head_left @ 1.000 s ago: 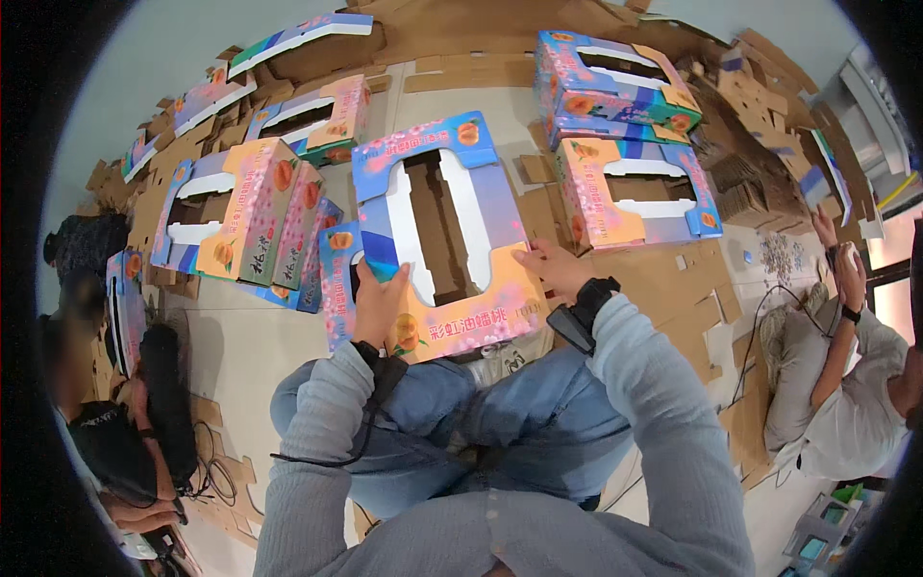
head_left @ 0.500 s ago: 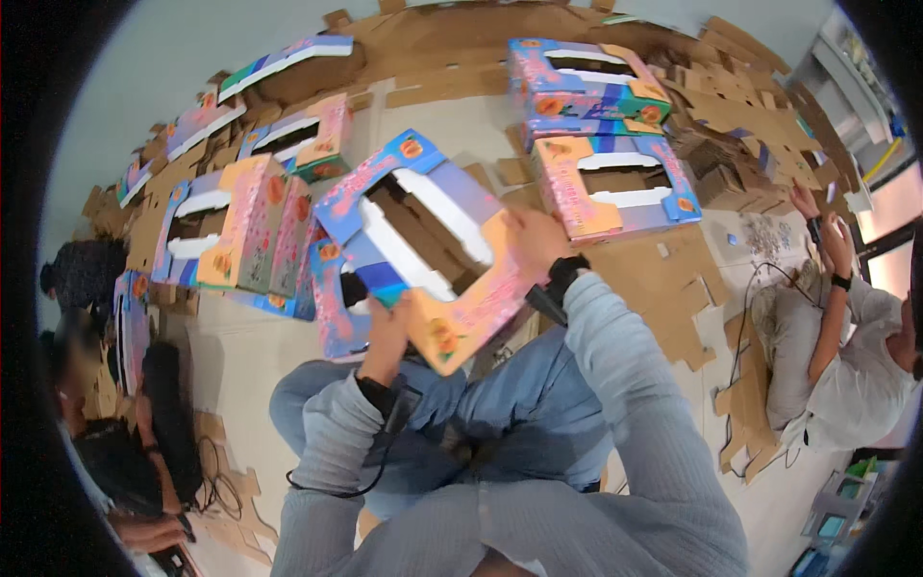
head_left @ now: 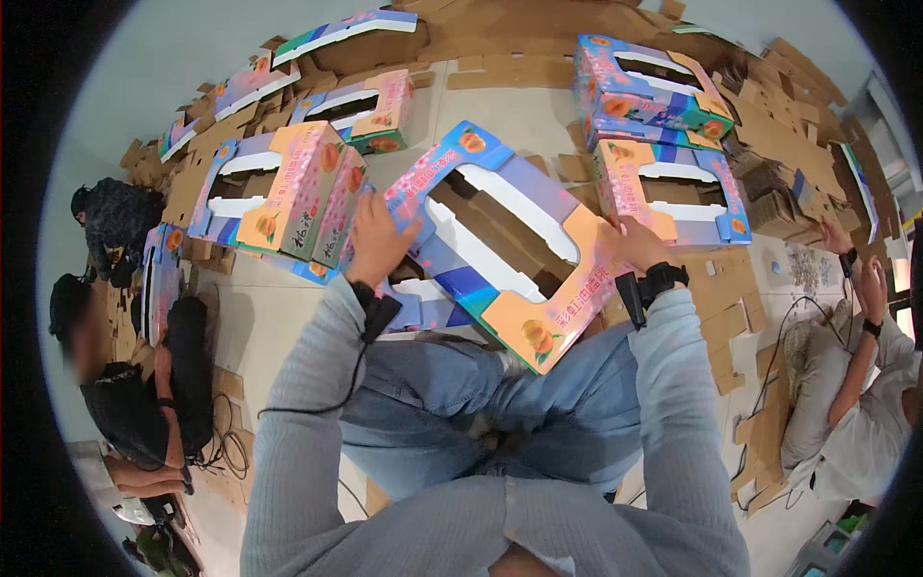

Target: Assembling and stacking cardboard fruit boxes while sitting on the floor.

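Note:
In front of me a colourful cardboard carton (head_left: pixel 596 274) lies turned at an angle, tilted over another similar carton (head_left: pixel 423 306). It is blue, pink and orange with peach pictures. A large cut-out with white flaps shows the brown inside. My right hand (head_left: pixel 642 245) grips its right corner, thumb on top and the other fingers partly hidden. My left hand (head_left: pixel 380 238) is at its left side, fingers stretched and thumb apart, between this carton and the cartons standing on the left (head_left: pixel 322 197). Whether it touches the carton's edge, I cannot tell.
Stacked cartons (head_left: pixel 663 101) stand at the far right, another carton (head_left: pixel 380 120) at the far left. Flattened brown cardboard (head_left: pixel 538 24) runs along the back. Other people sit at the left (head_left: pixel 120 404) and right (head_left: pixel 865 385); cables lie near them.
My left hand has left the carton's near corner and moved up along its left side. The right hand stays on the right corner. The whole view has shifted, carrying things rightward.

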Demonstrator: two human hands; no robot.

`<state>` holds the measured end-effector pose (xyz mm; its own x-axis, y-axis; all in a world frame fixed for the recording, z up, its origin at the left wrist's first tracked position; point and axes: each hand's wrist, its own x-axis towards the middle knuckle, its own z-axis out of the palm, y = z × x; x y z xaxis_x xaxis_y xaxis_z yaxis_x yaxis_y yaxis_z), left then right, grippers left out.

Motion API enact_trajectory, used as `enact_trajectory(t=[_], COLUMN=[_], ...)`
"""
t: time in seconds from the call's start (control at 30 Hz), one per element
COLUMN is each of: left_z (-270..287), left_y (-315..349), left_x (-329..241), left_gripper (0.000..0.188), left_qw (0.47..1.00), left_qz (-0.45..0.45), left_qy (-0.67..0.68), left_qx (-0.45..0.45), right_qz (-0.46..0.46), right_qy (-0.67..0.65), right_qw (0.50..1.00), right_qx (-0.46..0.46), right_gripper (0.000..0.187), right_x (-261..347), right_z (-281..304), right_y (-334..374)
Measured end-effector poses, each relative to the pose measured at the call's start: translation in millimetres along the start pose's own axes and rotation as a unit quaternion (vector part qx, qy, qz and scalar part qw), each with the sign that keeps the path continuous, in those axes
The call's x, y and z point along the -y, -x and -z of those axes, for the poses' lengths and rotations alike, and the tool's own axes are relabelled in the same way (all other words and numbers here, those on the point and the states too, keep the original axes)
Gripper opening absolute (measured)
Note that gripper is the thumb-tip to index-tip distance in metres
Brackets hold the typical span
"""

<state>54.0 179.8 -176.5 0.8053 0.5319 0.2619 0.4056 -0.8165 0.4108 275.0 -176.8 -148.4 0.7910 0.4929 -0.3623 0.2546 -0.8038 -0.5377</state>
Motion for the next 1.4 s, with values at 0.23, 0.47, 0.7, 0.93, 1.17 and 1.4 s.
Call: enact_trajectory(t=[0.23,0.47,0.7,0.93,1.17,1.4], left_z=[-19,6,46,66,28,3], left_y=[-47,-23,24,51,50,55], left_x=[37,51,42,-23,-43,-62], left_gripper=[0.086,0.075,0.089,0.071,0.086,0.094], left_qw=[0.991,0.987,0.975,0.951,0.95,0.968], left_qz=[0.045,0.034,0.101,-0.053,-0.274,-0.206], left_qy=[-0.026,0.029,0.029,-0.235,-0.111,-0.12], left_qx=[0.127,0.155,0.195,0.194,0.103,0.082], right_qz=[-0.081,-0.016,0.16,0.196,0.14,0.058], right_qy=[-0.028,0.066,-0.151,-0.099,-0.084,0.088], right_qw=[0.993,0.996,0.967,0.974,0.986,0.992], right_qx=[0.082,0.06,-0.133,-0.054,0.044,0.062], right_gripper=[0.053,0.068,0.051,0.054,0.048,0.05], right_x=[-23,22,78,62,30,55], right_z=[-2,10,11,-1,0,-46], right_y=[-2,-3,-49,-39,20,36])
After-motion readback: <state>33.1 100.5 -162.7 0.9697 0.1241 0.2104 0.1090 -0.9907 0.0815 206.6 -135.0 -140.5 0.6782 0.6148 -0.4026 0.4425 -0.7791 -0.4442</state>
